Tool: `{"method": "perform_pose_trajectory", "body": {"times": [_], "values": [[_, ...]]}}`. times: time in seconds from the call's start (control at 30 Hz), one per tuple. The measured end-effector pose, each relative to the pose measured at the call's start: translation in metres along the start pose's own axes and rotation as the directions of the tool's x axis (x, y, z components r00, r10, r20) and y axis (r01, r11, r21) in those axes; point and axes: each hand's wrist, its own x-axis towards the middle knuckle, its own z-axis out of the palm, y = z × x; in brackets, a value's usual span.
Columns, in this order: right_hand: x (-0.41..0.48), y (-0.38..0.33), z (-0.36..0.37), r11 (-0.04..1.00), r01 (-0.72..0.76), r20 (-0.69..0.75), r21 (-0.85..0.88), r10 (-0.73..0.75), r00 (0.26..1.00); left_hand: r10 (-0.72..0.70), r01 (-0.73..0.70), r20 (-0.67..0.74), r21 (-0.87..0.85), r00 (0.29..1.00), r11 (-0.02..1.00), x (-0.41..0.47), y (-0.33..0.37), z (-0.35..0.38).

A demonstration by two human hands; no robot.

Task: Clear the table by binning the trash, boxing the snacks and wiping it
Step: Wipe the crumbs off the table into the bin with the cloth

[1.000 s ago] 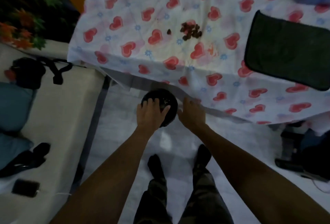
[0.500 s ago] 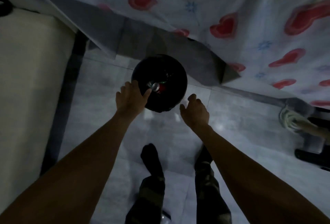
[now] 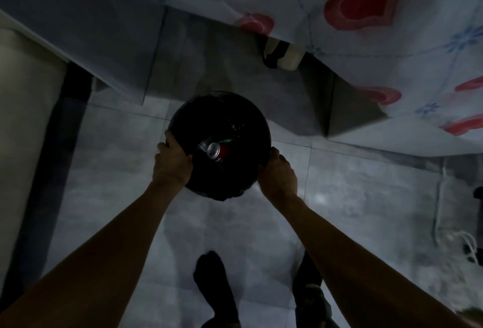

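As both hands (image 3: 172, 164) (image 3: 278, 172) grip it, the bin (image 3: 222, 104) holds a can (image 3: 218, 150).

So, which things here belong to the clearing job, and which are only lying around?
Job: round black bin, gripped at its rim by left hand and right hand; red metal can and clear plastic cup inside it; heart-print white tablecloth.
Lying about: white rope on the grey tiled floor.

Both hands, left (image 3: 171, 164) and right (image 3: 278, 173), hold the black bin (image 3: 235, 118) (can (image 3: 217, 150) inside).
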Motion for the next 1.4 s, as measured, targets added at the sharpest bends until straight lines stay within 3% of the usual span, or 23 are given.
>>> {"method": "perform_pose_trajectory", "body": {"times": [0.1, 0.43, 0.97, 1.4], "values": [[0.007, 0.002, -0.001, 0.997, -0.008, 0.01, 0.076, 0.007, 1.0, -0.081, 0.08, -0.006, -0.029, 0.997, 0.996, 0.01, -0.008, -0.002], [-0.024, 0.009, -0.047, 0.989, -0.079, 0.055, 0.124, 0.072, 0.996, 0.021, -0.021, 0.0, 0.013, 1.0, 1.0, -0.039, 0.003, -0.041], [-0.2, -0.027, -0.253, 0.99, -0.096, -0.079, 0.098, 0.104, 0.991, 0.097, -0.095, 0.052, -0.037, 0.994, 0.995, -0.248, 0.097, -0.202], [-0.293, -0.046, -0.372, 0.995, -0.048, -0.136, 0.083, 0.059, 0.989, 0.153, -0.156, -0.04, -0.077, 0.987, 0.985, -0.36, 0.139, -0.3]]}}
